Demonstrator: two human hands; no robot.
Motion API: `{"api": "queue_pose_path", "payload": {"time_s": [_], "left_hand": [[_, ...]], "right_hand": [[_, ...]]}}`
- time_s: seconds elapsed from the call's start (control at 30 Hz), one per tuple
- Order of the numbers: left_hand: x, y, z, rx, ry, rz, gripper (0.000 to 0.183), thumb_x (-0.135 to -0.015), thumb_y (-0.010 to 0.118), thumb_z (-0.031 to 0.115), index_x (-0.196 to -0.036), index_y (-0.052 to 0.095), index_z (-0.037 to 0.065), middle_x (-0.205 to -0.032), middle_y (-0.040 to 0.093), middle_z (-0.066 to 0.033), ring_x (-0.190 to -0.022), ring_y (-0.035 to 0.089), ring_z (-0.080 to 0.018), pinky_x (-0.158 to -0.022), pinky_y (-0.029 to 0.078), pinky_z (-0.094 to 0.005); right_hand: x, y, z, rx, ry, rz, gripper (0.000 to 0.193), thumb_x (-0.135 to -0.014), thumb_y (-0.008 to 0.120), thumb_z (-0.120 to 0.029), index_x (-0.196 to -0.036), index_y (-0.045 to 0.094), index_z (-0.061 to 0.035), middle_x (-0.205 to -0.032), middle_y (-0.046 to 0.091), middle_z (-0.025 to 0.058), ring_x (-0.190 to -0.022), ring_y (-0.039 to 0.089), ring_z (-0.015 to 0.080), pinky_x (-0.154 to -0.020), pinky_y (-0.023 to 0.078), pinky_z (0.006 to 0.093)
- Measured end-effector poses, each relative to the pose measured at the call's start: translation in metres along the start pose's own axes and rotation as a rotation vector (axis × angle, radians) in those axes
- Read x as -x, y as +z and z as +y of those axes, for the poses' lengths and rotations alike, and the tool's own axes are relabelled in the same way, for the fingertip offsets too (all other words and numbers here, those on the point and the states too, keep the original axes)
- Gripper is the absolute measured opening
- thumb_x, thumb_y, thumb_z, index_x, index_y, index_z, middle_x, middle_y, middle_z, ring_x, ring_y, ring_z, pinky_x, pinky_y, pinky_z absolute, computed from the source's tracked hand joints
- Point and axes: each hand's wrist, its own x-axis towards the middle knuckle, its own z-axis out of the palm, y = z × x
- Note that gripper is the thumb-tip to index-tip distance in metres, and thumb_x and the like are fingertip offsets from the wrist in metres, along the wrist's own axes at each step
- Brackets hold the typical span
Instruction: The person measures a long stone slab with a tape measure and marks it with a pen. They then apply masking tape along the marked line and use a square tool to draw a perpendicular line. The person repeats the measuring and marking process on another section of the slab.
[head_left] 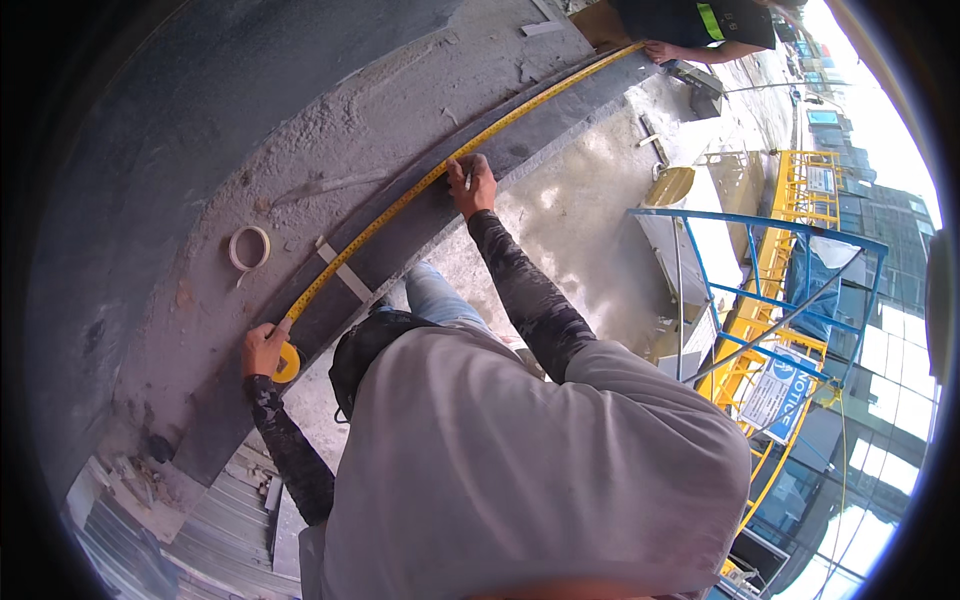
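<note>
A long yellow tape measure blade (385, 215) runs along a dark grey slab (412, 232). At its near left end my left hand (263, 352) is closed around the round yellow tape measure case (287, 364). My right hand (474, 188) has its fingers bent and pinching at the edge of the blade, about midway along. Beyond it, another person's hand (658, 52) holds the blade's far end. Between my hands a pale strip (343, 268) lies across the slab, passing under the blade.
A roll of pale tape (266, 247) rests on the rough dusty concrete (320, 150) to the left. On the right stand a blue metal frame (760, 218) and yellow railings (800, 200). A grey box-shaped object (706, 100) is near the other person. Corrugated sheets (215, 530) lie at lower left.
</note>
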Motion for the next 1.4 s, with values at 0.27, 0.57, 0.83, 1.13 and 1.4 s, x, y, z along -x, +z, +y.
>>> {"api": "queue_pose_path", "payload": {"time_s": [0.27,0.57,0.83,1.13,1.4], "left_hand": [[-0.007,-0.001,0.01,-0.054,-0.261,-0.003,0.06,-0.097,0.069,0.063,-0.101,0.082,0.004,-0.085,0.079,-0.0155,-0.074,0.078,-0.0296,-0.071,0.06,-0.0404],[-0.014,0.003,0.009,-0.165,-0.183,0.146,0.059,-0.097,0.072,0.06,-0.091,0.078,0.001,-0.072,0.074,-0.0156,-0.063,0.076,-0.0246,-0.062,0.057,-0.0376],[-0.012,-0.002,0.017,-0.137,-0.2,0.167,0.06,-0.096,0.072,0.059,-0.094,0.079,-0.001,-0.072,0.074,-0.017,-0.064,0.077,-0.0253,-0.064,0.059,-0.0385],[-0.013,0.001,0.016,-0.146,-0.232,0.176,0.06,-0.096,0.072,0.059,-0.091,0.079,0.0,-0.071,0.074,-0.0168,-0.065,0.077,-0.0255,-0.065,0.058,-0.0393],[-0.018,0.005,0.01,-0.169,-0.222,0.185,0.06,-0.096,0.072,0.06,-0.091,0.079,0.001,-0.072,0.074,-0.0162,-0.065,0.077,-0.0247,-0.067,0.058,-0.0389]], "right_hand": [[0.031,-0.007,-0.055,-0.305,0.185,-0.126,0.046,-0.114,0.042,-0.043,-0.139,0.056,-0.0063,-0.099,0.067,0.0099,-0.08,0.07,0.0196,-0.071,0.059,0.0348],[0.062,0.048,-0.109,-0.217,-0.296,-0.675,0.027,-0.103,0.069,-0.025,-0.117,0.072,-0.0028,-0.095,0.079,0.0108,-0.088,0.077,0.0181,-0.08,0.06,0.0337],[0.066,0.111,-0.139,0.009,-0.477,-1.044,0.025,-0.097,0.074,-0.024,-0.11,0.073,-0.0034,-0.095,0.079,0.0148,-0.09,0.079,0.0235,-0.082,0.061,0.0373],[0.067,0.121,-0.135,0.008,-0.455,-1.141,0.024,-0.095,0.076,-0.028,-0.105,0.074,-0.0053,-0.09,0.077,0.0128,-0.083,0.076,0.0236,-0.077,0.059,0.0379],[0.069,0.122,-0.136,0.042,-0.466,-1.119,0.024,-0.093,0.075,-0.029,-0.102,0.074,-0.0064,-0.09,0.078,0.0136,-0.087,0.077,0.0284,-0.079,0.059,0.041]]}}
